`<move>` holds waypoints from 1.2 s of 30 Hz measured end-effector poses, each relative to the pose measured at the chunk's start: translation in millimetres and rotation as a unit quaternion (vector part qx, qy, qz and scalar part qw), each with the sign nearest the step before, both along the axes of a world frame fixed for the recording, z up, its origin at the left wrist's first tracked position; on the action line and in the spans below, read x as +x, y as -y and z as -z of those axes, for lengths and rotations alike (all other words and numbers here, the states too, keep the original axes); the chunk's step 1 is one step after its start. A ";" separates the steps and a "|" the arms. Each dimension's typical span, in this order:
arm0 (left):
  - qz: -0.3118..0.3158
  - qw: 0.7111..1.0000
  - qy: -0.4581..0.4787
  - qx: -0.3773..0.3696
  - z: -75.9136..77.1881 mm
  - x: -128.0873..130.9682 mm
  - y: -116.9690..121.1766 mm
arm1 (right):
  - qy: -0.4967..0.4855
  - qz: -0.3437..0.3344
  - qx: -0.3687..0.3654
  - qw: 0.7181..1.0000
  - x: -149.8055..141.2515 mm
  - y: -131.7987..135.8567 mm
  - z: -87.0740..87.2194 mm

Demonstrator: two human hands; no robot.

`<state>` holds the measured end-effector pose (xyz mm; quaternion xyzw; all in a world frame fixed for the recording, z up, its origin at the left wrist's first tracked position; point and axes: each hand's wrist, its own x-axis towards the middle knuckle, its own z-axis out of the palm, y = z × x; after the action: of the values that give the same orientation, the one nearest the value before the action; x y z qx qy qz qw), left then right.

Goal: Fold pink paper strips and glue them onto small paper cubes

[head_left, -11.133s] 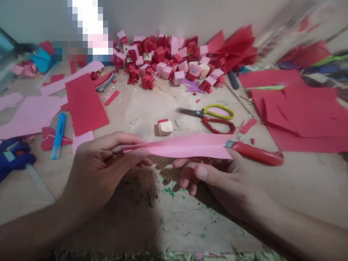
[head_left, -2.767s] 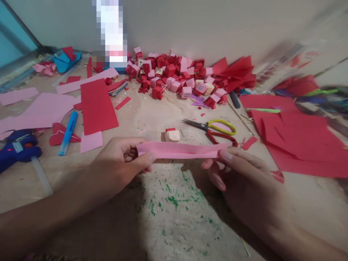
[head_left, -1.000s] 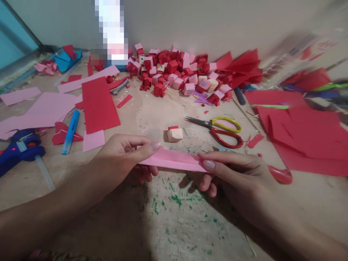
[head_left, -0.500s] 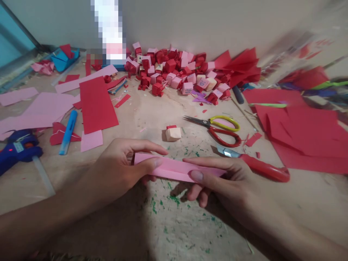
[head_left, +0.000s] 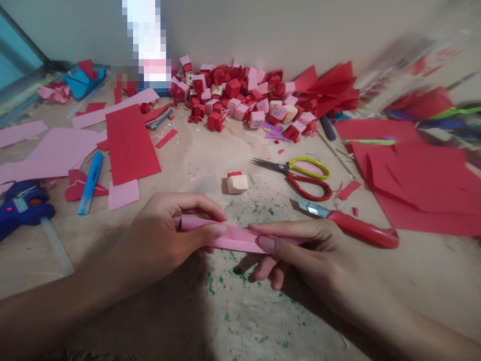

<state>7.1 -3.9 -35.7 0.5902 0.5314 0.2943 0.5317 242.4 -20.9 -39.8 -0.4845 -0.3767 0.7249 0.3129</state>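
Observation:
A strip of pink paper point(head_left: 240, 239) is stretched between my two hands, low over the table, its long upper edge curling over. My left hand point(head_left: 188, 228) pinches its left end, thumb in front and fingers behind. At the other end my right hand point(head_left: 300, 248) grips the strip between thumb and index finger, with the lower fingers curled beneath. Just beyond the strip sits a small pale block with a red piece on it point(head_left: 237, 183). Scissors point(head_left: 293, 173) with yellow and red handles lie near my right hand, beside a red-handled cutter knife point(head_left: 349, 223).
Many small red and pink wrapped cubes point(head_left: 233, 95) are heaped along the wall. On the left are a blue glue gun point(head_left: 26, 205), a blue marker point(head_left: 90, 183) and a red paper rectangle point(head_left: 131, 145). Red sheets point(head_left: 424, 180) lie on the right.
The pink strip's upper edge has rolled over toward me, so it looks narrower and curled at its left end. Both hands keep their grip. The whole view has shifted slightly.

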 end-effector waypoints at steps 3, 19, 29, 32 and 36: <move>0.020 0.997 -0.049 0.059 1.2 1.4 1.2 | 0.019 -0.026 -0.004 0.999 -1.7 2.7 0.0; 0.073 0.985 -0.099 0.119 -0.6 -3.5 4.1 | 0.031 -0.020 0.004 0.999 -0.7 1.5 1.3; 0.150 0.985 -0.090 -0.013 -6.6 -9.4 -2.4 | -0.015 -0.004 -0.007 1.000 -2.3 3.3 -3.9; 0.134 0.986 -0.100 -0.001 -8.2 -10.0 -1.2 | -0.007 -0.006 0.015 1.000 -2.7 3.1 -4.9; 0.100 0.988 -0.117 0.010 -10.6 -6.9 2.9 | 0.014 -0.013 0.045 0.999 -2.1 1.0 -5.3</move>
<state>0.2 -6.8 -25.0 0.6758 0.5255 0.1738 0.4868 240.4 -21.9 -34.5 -0.4751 -0.4202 0.7040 0.3194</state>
